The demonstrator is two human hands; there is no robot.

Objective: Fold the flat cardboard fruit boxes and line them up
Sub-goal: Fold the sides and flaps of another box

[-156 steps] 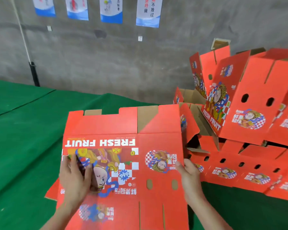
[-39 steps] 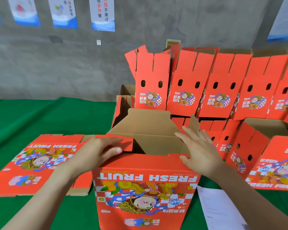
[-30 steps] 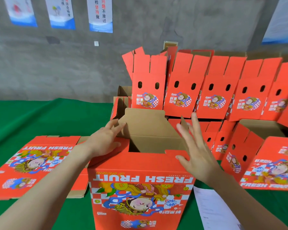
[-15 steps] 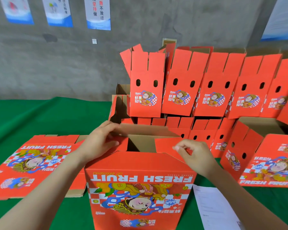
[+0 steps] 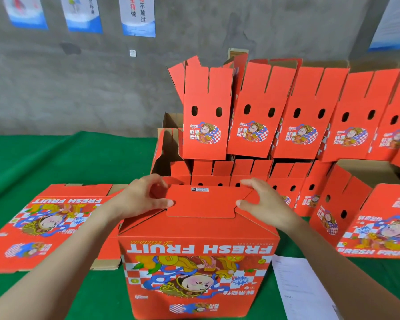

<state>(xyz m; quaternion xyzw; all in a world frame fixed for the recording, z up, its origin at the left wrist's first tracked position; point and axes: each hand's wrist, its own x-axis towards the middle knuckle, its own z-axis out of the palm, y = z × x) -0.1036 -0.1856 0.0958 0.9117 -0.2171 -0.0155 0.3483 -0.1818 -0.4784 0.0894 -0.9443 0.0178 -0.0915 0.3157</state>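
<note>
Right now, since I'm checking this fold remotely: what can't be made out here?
Head view only.
Inside the box: hidden by its shut flaps.
Flap corners: under left hand and right hand, locking unclear.
Top label: too small to read.
White paper: print blurred, cut by bottom edge.
The back row: cut by right edge.

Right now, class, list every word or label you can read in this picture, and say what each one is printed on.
"FRESH FRUIT", upside down: front of the box being folded.
"FRESH FRUIT", upside down: flat box, left.
"FRESH FRUIT": lying box, right.
"GOOD LUCK", "鲜果": side panels of the stacked boxes.
"坚持做", "不放过": wall poster.
Too small to read: flap sticker, paper sheet.
</note>
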